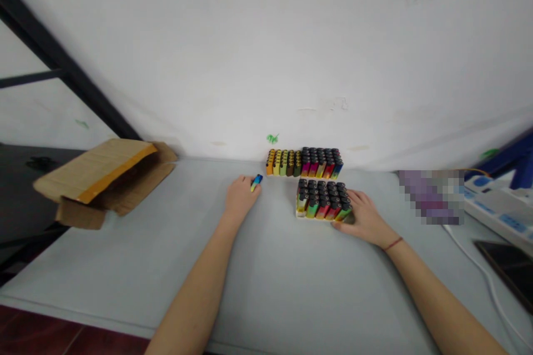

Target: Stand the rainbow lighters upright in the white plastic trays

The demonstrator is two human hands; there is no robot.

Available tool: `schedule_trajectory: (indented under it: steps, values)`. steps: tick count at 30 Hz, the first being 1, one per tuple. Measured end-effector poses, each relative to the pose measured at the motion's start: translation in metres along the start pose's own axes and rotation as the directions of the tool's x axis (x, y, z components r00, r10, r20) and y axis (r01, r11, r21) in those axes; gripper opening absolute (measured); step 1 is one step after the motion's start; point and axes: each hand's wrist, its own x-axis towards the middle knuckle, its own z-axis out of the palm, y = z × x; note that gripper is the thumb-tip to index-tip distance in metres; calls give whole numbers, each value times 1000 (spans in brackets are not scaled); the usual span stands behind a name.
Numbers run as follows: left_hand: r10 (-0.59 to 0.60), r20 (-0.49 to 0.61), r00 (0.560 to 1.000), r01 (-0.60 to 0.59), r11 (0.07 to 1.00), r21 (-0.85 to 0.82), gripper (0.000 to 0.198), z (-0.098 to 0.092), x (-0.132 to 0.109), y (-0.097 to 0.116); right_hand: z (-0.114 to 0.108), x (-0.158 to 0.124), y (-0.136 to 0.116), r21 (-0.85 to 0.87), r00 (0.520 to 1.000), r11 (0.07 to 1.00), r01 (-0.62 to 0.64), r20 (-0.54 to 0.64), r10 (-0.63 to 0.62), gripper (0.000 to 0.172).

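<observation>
My left hand [240,197] is closed around a blue and yellow lighter [256,182], whose upper end sticks out past the fingers. My right hand [363,217] grips the right end of a tray of lighters [322,201], thumb at the front and fingers behind. Upright lighters with black tops and colourful bodies stand in rows in this white tray. Just behind it, against the wall, sits another group of black-topped lighters [321,163]. Beside that group on the left stand yellow, green and brown lighters [283,163].
An open cardboard box [100,172] lies on its side at the left of the grey table [266,288]. To the right are a blurred-out purple item [431,197], a white power strip [499,213], a white cable [478,272] and a dark phone [510,269]. The wall [266,55] bounds the back.
</observation>
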Motion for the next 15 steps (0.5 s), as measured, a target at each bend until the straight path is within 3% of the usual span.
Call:
schedule_trajectory:
  steps: [5, 9, 12, 15]
  values:
    - [-45, -65, 997, 31, 977, -210, 31, 6, 4, -5, 0, -1, 0, 3, 1000, 1000, 4, -12, -4, 66]
    - [-102, -126, 987, 32, 885, -465, 42, 13, 10, -5, 1, -1, 0, 3, 1000, 1000, 5, -12, -4, 66]
    - [-99, -126, 987, -11, 744, -668, 31, 17, 13, -1, 0, -1, 1, 4, 1000, 1000, 5, -11, -5, 66]
    - [-93, -87, 992, -25, 525, -850, 29, 21, 10, 8, 0, -1, 0, 9, 1000, 1000, 8, -10, -8, 66]
